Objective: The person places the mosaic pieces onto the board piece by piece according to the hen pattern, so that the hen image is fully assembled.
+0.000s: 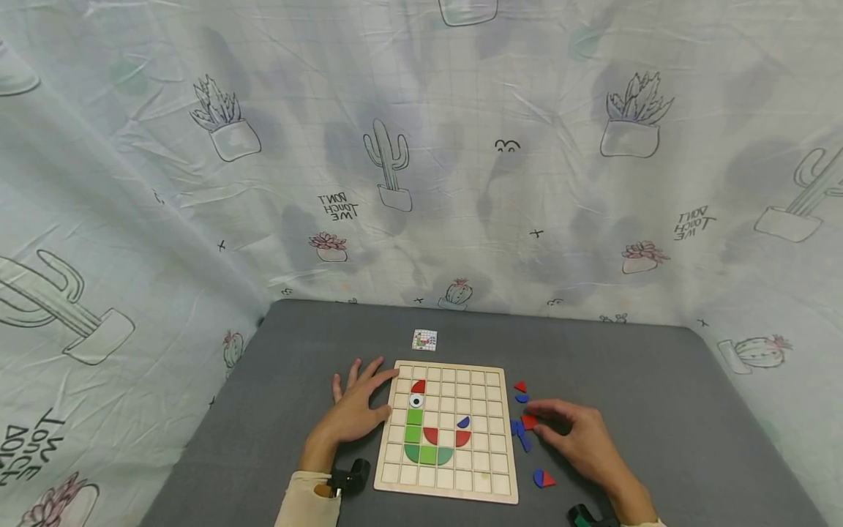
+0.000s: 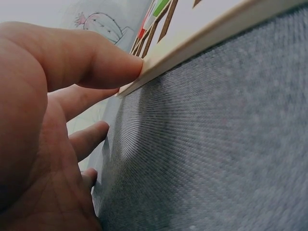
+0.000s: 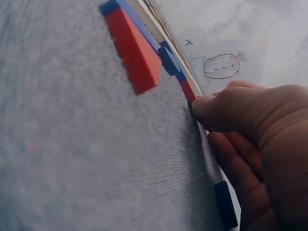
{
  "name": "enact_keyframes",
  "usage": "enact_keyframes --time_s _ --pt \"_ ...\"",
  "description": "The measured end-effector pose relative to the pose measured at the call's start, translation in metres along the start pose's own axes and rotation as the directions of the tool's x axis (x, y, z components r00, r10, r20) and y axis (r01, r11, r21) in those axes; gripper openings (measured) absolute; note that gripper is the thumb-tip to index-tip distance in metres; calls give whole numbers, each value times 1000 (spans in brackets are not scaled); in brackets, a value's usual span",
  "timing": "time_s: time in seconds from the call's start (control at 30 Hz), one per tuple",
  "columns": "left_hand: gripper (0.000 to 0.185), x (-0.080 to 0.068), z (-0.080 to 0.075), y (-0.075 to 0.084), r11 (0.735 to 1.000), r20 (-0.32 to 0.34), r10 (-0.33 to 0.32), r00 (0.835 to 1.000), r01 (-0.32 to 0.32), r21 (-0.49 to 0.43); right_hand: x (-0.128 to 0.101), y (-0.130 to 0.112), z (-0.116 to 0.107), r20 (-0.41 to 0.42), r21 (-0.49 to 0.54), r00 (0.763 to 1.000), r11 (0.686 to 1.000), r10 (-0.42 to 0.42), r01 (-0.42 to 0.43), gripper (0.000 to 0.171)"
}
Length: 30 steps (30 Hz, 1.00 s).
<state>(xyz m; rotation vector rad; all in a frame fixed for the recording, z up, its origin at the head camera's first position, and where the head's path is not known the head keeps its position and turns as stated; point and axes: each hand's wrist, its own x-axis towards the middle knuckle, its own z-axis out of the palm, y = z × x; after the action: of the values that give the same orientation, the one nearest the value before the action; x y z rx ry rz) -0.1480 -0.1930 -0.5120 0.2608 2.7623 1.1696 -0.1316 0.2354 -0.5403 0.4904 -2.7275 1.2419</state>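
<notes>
A wooden grid board (image 1: pixel 484 468) lies on the grey table and carries red, green and blue pieces and an eye piece (image 1: pixel 416 400). My left hand (image 1: pixel 358 406) lies flat on the table, its straight fingers (image 2: pixel 96 65) touching the board's left edge (image 2: pixel 202 41). My right hand (image 1: pixel 573 433) is just right of the board. Its thumb and forefinger pinch a small red piece (image 1: pixel 529 421) that lies on the table; the right wrist view shows a fingertip (image 3: pixel 204 108) against this red piece (image 3: pixel 188 91).
Loose pieces lie right of the board: a red one (image 1: pixel 520 386), blue ones (image 1: pixel 522 437) and a red-and-blue pair (image 1: pixel 543 479), which shows up close as the red-and-blue pair (image 3: pixel 137 53). A small pattern card (image 1: pixel 424 340) lies behind the board. Cactus-print cloth hangs around the table.
</notes>
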Motion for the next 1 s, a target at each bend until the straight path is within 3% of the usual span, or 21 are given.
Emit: enact_keyframes --time_s 0.23,0.5,0.67,1.0 --pt "66 1 1 -2 1000 6 -12 1000 12 9 -1 2 -3 -10 7 1000 1000 -25 25 37" --pt "66 -1 1 -3 1000 7 -3 1000 3 4 -16 -9 -14 -82 54 996 998 22 -17 39" --pt "66 -1 0 -3 1000 8 -3 1000 3 2 -31 -20 -19 -109 91 989 992 97 -87 37" --pt "66 0 -1 -3 1000 16 -4 1000 4 6 -56 -38 -29 -135 54 958 967 253 -248 36"
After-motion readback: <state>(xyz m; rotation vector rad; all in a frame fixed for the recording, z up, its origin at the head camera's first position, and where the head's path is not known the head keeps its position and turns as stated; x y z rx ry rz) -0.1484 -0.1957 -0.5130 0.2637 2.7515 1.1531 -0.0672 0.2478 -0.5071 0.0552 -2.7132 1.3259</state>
